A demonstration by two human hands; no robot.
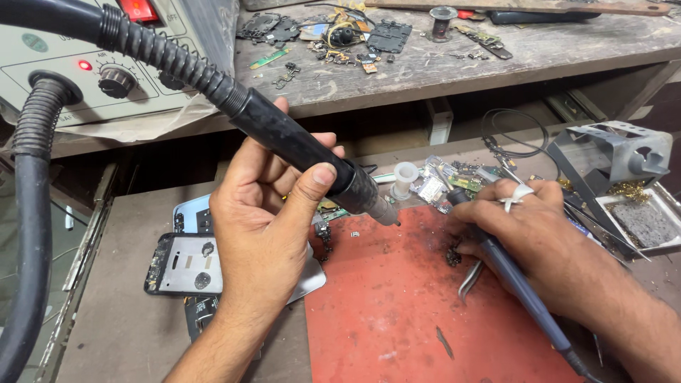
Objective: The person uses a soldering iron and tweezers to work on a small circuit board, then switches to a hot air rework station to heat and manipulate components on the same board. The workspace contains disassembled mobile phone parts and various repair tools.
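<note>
- My left hand (259, 213) is wrapped around the black hot-air handpiece (305, 152), thumb pressed along the top of the barrel and the other fingers curled shut underneath; its metal nozzle points down to the right over the red mat (397, 305).
- The handpiece's ribbed hose (152, 50) runs up and left across my view toward the grey rework station (106, 78), where a red lamp glows beside a black knob.
- My right hand (525, 227) is closed on a blue-handled soldering iron (514, 276), fingers pinched together near its front end; a white wrap sits on one finger. I cannot tell whether the tip touches anything.
- Metal tweezers (470, 279) stick out beneath that hand, and a small dark part (453, 257) lies on the mat just beside it.
- An opened phone frame (181, 264) lies left of the mat, partly behind my left wrist.
- Circuit boards (447, 181) and a small white spool (404, 177) sit beyond the mat; an iron stand (617, 156) is at far right.
</note>
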